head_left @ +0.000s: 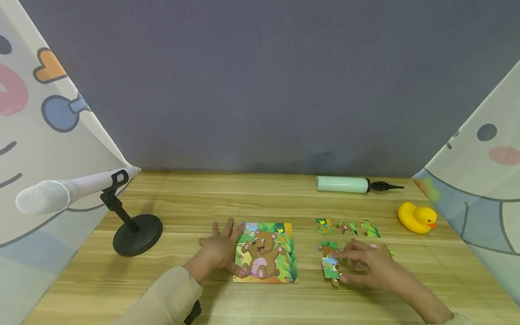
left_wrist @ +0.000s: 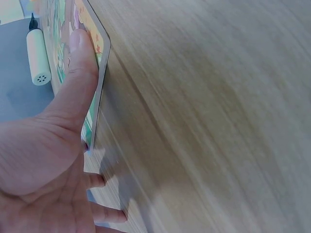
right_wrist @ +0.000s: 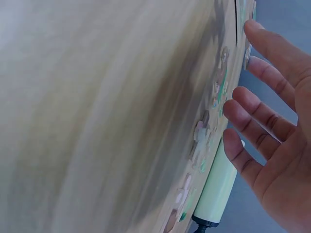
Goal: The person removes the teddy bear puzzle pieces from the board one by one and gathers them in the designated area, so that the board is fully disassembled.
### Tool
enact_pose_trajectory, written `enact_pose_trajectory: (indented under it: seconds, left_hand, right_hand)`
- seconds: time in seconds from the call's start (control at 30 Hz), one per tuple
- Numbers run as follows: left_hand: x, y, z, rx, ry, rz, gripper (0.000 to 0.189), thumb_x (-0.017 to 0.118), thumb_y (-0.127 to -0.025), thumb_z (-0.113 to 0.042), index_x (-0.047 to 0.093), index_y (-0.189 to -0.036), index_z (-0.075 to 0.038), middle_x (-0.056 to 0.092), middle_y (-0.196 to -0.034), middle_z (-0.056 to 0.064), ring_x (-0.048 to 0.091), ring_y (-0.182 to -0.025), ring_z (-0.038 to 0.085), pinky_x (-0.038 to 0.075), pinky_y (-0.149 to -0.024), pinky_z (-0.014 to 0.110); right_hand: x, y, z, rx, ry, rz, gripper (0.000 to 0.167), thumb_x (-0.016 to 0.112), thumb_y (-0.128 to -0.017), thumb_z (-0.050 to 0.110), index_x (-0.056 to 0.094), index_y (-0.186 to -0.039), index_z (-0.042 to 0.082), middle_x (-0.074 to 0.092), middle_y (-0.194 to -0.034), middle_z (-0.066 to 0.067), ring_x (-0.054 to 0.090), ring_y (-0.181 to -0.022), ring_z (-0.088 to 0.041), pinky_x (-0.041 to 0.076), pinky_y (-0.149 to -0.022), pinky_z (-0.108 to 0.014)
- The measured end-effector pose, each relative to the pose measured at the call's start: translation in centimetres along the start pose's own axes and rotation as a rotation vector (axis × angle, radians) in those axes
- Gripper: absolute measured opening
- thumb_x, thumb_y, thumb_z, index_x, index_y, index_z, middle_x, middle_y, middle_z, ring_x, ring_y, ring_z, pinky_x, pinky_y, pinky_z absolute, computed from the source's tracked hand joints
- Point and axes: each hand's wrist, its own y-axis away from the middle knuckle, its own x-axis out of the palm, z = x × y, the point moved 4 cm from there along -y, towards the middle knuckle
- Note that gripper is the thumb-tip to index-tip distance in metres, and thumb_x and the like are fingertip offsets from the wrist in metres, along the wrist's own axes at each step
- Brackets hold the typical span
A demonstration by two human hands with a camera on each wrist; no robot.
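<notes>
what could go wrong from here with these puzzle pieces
The right hand pinches a puzzle piece at its edges, so it may slip. Loose pieces lie close by, so that hand could nudge them. The left hand has its thumb on the bear picture board, so a sideways push might slide it.

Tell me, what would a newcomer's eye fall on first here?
Probably the colourful bear puzzle, near the middle of the wooden table, with loose jigsaw pieces to its right. The yellow toy duck by the table's right edge likely comes next, then the white microphone on its black stand at far left.
</notes>
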Motion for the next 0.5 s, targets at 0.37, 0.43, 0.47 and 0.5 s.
enact_pose_trajectory:
  seconds: [0.37, 0.43, 0.47, 0.5]
  left_hand:
    - [-0.08, 0.13, 0.02, 0.007, 0.005, -0.005, 0.128, 0.089, -0.063, -0.056, 0.021, -0.162, -0.012, 0.018, -0.165, 0.024, 0.018, -0.143, 0.063, 0.042, -0.089, 0.081]
    - [-0.15, 0.17, -0.01, 0.006, 0.007, -0.003, 0.128, 0.089, -0.063, -0.056, 0.022, -0.162, -0.012, 0.018, -0.165, 0.024, 0.018, -0.143, 0.063, 0.042, -0.089, 0.08]
    - [-0.19, 0.18, -0.03, 0.005, 0.008, -0.002, 0.128, 0.089, -0.063, -0.056, 0.022, -0.162, -0.012, 0.018, -0.165, 0.024, 0.018, -0.143, 0.063, 0.042, -0.089, 0.08]
    - [-0.21, 0.2, -0.04, 0.003, 0.009, -0.001, 0.128, 0.089, -0.063, -0.056, 0.022, -0.162, -0.012, 0.018, -0.166, 0.024, 0.018, -0.143, 0.063, 0.042, -0.089, 0.08]
  right_hand:
    - [0.44, 0.64, -0.08, 0.133, 0.013, 0.117, 0.041, 0.08, -0.084, 0.047, 0.075, -0.119, 0.026, 0.06, -0.105, 0.018, 0.052, -0.122, -0.059, 0.043, -0.084, -0.078]
    - [0.48, 0.63, -0.15, 0.137, 0.011, 0.13, 0.041, 0.081, -0.084, 0.047, 0.075, -0.119, 0.025, 0.06, -0.105, 0.019, 0.053, -0.122, -0.058, 0.045, -0.083, -0.076]
    - [0.5, 0.62, -0.19, 0.139, 0.01, 0.135, 0.041, 0.081, -0.084, 0.047, 0.075, -0.118, 0.025, 0.06, -0.105, 0.019, 0.053, -0.122, -0.058, 0.045, -0.083, -0.076]
    - [0.52, 0.59, -0.23, 0.143, 0.013, 0.142, 0.042, 0.081, -0.084, 0.047, 0.075, -0.118, 0.025, 0.06, -0.105, 0.019, 0.054, -0.122, -0.056, 0.044, -0.083, -0.077]
